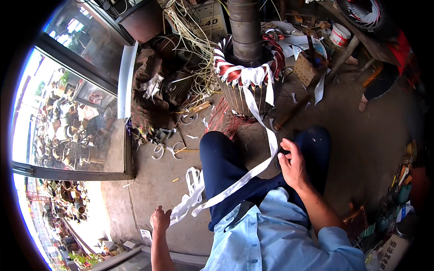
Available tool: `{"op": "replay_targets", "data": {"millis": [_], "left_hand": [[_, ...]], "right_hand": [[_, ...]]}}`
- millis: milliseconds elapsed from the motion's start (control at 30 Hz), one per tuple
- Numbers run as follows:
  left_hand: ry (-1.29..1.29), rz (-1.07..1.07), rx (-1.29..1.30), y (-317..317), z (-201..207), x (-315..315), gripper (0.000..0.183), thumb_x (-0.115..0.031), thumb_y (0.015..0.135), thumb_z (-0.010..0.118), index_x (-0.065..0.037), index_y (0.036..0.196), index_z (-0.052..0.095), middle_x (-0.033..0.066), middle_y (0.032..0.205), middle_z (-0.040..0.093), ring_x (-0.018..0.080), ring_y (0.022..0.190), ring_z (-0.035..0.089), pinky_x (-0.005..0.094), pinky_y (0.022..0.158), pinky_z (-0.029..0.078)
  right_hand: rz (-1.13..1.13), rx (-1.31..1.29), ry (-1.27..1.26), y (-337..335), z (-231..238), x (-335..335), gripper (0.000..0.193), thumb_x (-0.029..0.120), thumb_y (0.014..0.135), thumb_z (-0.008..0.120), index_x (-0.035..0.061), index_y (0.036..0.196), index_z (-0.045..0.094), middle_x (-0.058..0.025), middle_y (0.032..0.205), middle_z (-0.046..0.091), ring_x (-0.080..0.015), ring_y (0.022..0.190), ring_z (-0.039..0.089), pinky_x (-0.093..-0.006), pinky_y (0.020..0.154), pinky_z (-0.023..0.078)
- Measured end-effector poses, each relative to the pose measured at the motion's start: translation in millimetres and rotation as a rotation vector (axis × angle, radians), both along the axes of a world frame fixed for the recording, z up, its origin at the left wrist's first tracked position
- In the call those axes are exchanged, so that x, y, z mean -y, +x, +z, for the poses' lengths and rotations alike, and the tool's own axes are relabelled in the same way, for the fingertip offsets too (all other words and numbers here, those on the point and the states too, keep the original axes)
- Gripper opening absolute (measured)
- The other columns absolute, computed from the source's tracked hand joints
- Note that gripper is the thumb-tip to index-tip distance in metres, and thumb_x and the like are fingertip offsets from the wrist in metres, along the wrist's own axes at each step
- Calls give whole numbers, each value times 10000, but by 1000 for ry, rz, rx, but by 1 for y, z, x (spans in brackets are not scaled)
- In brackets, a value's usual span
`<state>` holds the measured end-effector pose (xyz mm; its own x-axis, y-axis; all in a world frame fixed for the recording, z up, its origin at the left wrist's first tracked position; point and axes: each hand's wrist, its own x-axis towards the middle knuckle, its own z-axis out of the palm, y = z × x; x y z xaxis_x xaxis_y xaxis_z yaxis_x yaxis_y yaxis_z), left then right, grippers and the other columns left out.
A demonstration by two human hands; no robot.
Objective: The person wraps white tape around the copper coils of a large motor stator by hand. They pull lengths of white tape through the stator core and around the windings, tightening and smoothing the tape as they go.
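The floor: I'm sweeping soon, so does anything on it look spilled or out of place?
Yes. Loose red wires lie tangled on the floor at the foot of the wound core, and a white strip lies beside the brown box. Both look odd because they seem strewn like scraps, not gathered.

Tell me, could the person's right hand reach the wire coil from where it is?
Probably yes, perhaps with a forward lean: the right hand has its fingers parted, and the way to the coil looks free, with only the white ribbon running alongside.
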<state>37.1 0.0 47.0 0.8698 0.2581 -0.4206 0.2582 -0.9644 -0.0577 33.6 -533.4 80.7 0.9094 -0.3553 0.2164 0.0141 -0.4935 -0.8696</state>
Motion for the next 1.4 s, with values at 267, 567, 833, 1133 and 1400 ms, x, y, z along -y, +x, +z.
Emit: {"op": "replay_targets", "data": {"millis": [267,567,833,1133,1400], "left_hand": [[-1922,450,41,40,136,187,469,-411,1084,415,4,1103,633,46,677,532,77,410,298,242,381,220],[-2195,17,703,73,160,314,500,-444,1079,408,2,1060,633,76,804,578,176,663,524,286,633,424],[-1447,-529,425,102,122,294,196,-175,981,663,15,961,706,30,732,597,114,589,534,259,556,447],[-1691,-207,212,127,106,309,154,-126,987,652,12,1016,715,10,713,632,65,588,555,228,540,469],[-1766,-49,204,150,79,302,242,-124,963,688,13,1162,669,35,789,667,81,639,586,227,577,502]], "right_hand": [[541,378,-5,-7,62,-78,455,28,834,701,-23,1258,544,-194,1198,605,-364,1089,610,-436,931,503],[562,41,725,-14,62,-91,99,36,1014,571,-16,1066,637,-37,766,633,-80,671,599,-246,617,506],[245,201,422,9,79,-14,62,-13,951,639,-35,1004,665,-72,819,664,-104,710,636,-233,642,516],[143,243,307,61,104,5,57,-35,958,613,-25,1001,576,-161,962,715,-184,834,717,-282,732,573],[248,142,708,88,108,20,46,-22,967,599,-18,1006,575,-200,1007,708,-229,853,726,-345,766,604]]}}
